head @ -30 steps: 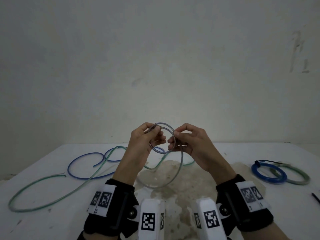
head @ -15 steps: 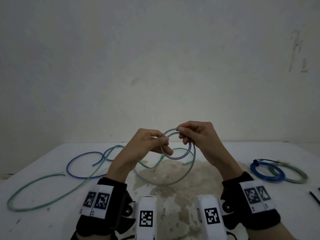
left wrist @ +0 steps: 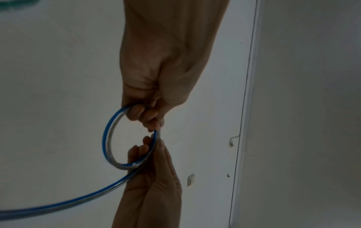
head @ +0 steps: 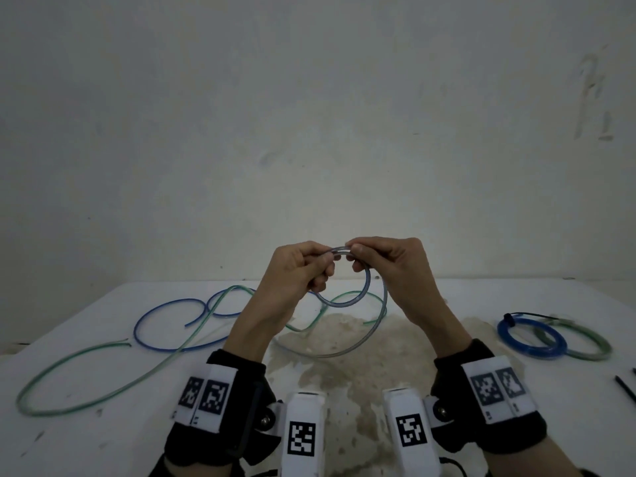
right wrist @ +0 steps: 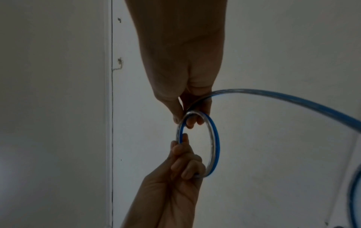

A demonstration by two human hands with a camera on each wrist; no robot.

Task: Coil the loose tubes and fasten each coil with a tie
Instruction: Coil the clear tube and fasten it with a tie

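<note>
A clear tube with a blue stripe (head: 369, 282) is held above the white table (head: 103, 442), bent into a small loop with a long tail sagging toward the table. My left hand (head: 325, 270) grips the loop's top left with curled fingers (left wrist: 136, 112). My right hand (head: 354, 256) pinches the loop's top between thumb and fingers (right wrist: 187, 117), where the tail crosses. The two hands almost touch. The wrist views show the loop (left wrist: 104, 138) (right wrist: 215, 146) hanging between both hands.
A loose green tube (head: 103, 394) and a loose blue tube (head: 155, 342) sprawl over the table's left half. A tied blue coil (head: 537, 352) and a green coil (head: 599, 352) lie at the right. Black ties (head: 624, 390) sit at the right edge.
Both hands have moved from the loop's sides to its top and come close together. The loop now hangs below them, and the tail has swung round to the right.
</note>
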